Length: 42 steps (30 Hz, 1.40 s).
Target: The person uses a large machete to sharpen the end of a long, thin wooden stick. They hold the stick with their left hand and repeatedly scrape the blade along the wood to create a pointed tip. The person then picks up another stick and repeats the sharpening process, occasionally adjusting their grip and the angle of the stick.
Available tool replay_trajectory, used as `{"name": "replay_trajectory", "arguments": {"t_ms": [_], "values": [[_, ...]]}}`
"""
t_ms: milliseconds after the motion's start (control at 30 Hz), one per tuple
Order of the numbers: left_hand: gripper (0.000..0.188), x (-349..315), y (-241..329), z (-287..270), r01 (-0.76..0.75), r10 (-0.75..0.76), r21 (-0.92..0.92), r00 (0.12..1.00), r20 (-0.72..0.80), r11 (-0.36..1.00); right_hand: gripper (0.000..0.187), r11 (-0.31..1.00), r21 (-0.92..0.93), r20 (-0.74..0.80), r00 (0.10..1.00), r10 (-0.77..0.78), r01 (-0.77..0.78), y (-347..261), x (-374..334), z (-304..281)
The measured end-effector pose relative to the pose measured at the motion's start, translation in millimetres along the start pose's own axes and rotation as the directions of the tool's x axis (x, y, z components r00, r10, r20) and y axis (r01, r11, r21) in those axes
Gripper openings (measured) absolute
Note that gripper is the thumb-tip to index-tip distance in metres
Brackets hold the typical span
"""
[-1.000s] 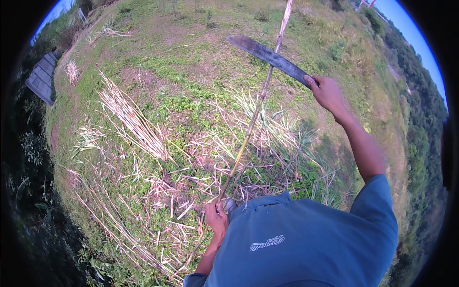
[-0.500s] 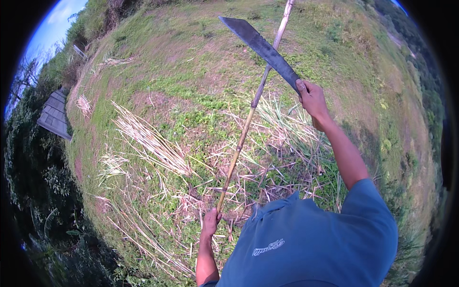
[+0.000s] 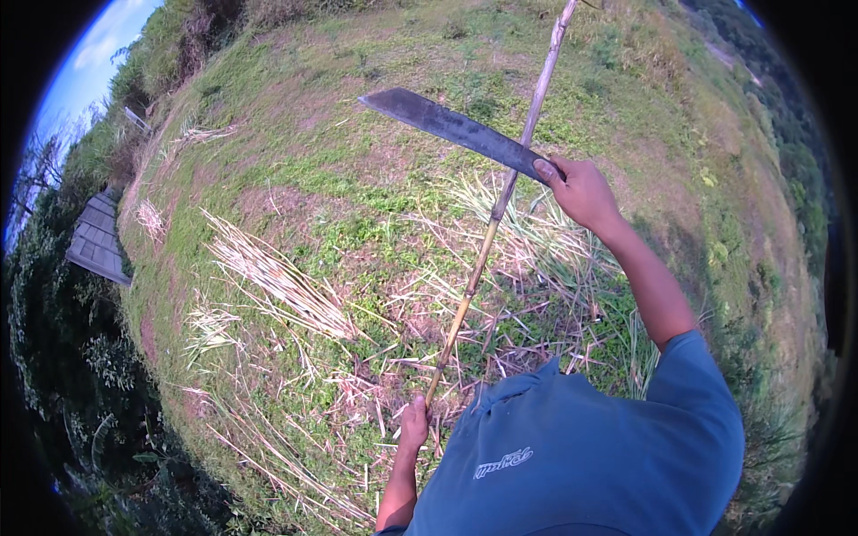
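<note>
My left hand (image 3: 414, 423) is closed around the lower end of a long jointed cane stalk (image 3: 471, 284), which slants up and away to the right past the top of the view. My right hand (image 3: 577, 189) grips a machete (image 3: 451, 125) with a broad dark blade, its handle hidden in my fingers. The blade points up and to the left and crosses in front of the stalk's upper half. Whether blade and stalk touch, I cannot tell.
A bundle of stripped stalks (image 3: 277, 279) lies on the grass left of centre. Cut leaves (image 3: 545, 237) are heaped to the right, with dry scraps around. Loose stalks (image 3: 277, 460) lie at lower left. A grey roof (image 3: 98, 237) and dark bushes (image 3: 80, 375) border the left.
The machete has swung lower and its tip has moved left, lying flatter across the stalk. My left hand and the stalk's lower end have shifted slightly right.
</note>
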<state>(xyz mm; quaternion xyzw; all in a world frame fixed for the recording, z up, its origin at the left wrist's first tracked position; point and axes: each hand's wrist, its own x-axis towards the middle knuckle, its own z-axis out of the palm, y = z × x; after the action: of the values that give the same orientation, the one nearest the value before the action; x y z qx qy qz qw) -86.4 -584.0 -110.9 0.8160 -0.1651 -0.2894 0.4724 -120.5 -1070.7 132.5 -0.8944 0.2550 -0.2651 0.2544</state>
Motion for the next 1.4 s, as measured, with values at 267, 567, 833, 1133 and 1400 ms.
{"name": "replay_trajectory", "arguments": {"t_ms": [267, 567, 833, 1133, 1400], "values": [[0.072, 5.4, 24.7, 23.4, 0.129, -0.117, 0.201, 0.991, -0.07, 0.971, 0.055, 0.999, -0.002, 0.141, 0.989, 0.032, -0.032, 24.7, -28.2, 13.0], [0.05, 25.9, 21.1, -3.8, 0.367, -0.188, -0.235, 0.815, 0.549, 0.9, 0.048, 0.992, 0.066, 0.127, 0.986, -0.111, 0.103, 30.2, -52.9, 36.1], [0.048, 31.4, 21.0, -14.2, 0.441, -0.195, -0.212, 0.71, 0.677, 0.872, 0.054, 0.847, 0.521, -0.032, 0.99, 0.139, -0.102, 20.6, -27.2, 17.7], [0.045, 28.1, 12.0, 7.9, 0.334, -0.205, -0.168, 0.831, 0.518, 0.928, 0.055, 0.997, 0.054, -0.09, 0.994, -0.055, 0.06, 55.5, -0.6, -12.5], [0.063, -6.9, 36.0, 38.1, 0.067, -0.079, 0.195, 0.995, 0.057, 0.979, 0.064, 0.964, 0.044, -0.426, 0.868, 0.256, -0.263, 141.3, 136.2, -123.0]]}}
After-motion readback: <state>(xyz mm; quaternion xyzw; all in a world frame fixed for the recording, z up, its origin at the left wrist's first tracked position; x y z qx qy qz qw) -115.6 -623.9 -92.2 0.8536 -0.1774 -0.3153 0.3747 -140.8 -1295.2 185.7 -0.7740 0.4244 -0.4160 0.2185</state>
